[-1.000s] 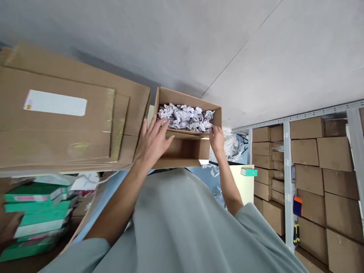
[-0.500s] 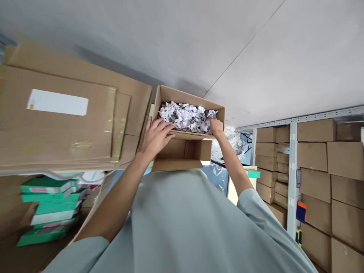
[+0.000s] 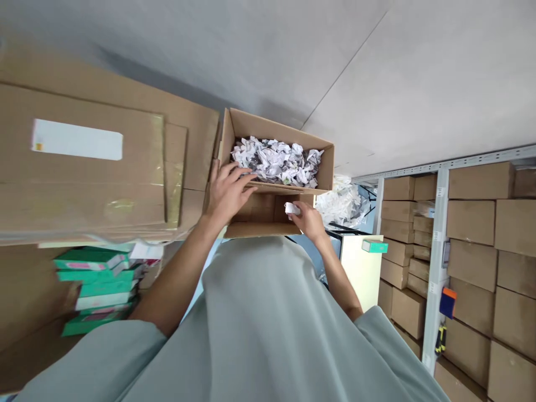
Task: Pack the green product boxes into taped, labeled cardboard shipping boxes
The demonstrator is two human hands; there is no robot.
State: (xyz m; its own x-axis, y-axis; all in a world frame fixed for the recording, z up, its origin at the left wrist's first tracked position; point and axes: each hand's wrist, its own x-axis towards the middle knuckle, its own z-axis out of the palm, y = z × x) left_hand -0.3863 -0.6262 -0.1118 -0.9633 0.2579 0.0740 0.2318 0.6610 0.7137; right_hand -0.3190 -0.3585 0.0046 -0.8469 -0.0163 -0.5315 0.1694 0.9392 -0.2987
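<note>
Several crumpled pieces of white paper fill the open cardboard box (image 3: 287,127) against the wall; the paper filling (image 3: 276,162) shows some grey print. Just in front of it, nearer my body, stands a second open cardboard box (image 3: 255,229) whose brown inside shows. My left hand (image 3: 228,190) lies palm down at the left side of the two boxes, fingers spread over the near rim of the filled one. Over the right end of the nearer box, my right hand (image 3: 310,220) pinches a small piece of white paper (image 3: 292,209) between thumb and fingers.
Flattened cardboard sheets (image 3: 96,192) lean at the left, above stacked green boxes (image 3: 100,287). At the right are a bag of white material (image 3: 341,202), a small green box (image 3: 374,246), and metal shelving (image 3: 438,262) loaded with cardboard boxes (image 3: 469,223).
My right hand has come out of the filled box toward my body, with a piece of white paper in it. My left hand stays at the rim. The view has shifted slightly.
</note>
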